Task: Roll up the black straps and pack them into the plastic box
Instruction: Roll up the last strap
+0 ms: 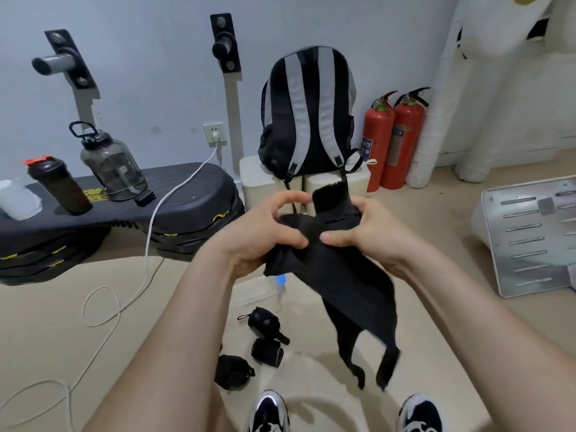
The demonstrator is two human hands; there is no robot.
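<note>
Low on the floor, left of centre, three rolled straps [267,352] lie near one another. They are wound into tight bundles but, by the look of it, not yet inside the plastic box [257,291], a clear tub just behind them and only partly in view. Above it the left hand [249,236] pinches the upper end of a black strap [330,269], thumb and fingers curled into the cloth. The strap is held in the air between both hands. It creases and droops, and its tail hangs down toward the shoes [269,413], so I judge it light, soft and limp, with no stiffness to help a roll. It wants a hold at the very end, edges kept square and some pull on the free tail — otherwise the coil will likely slacken or cone out. The right hand [369,233] grips the same end from the other side, close to the left — thumbs nearly meeting.
</note>
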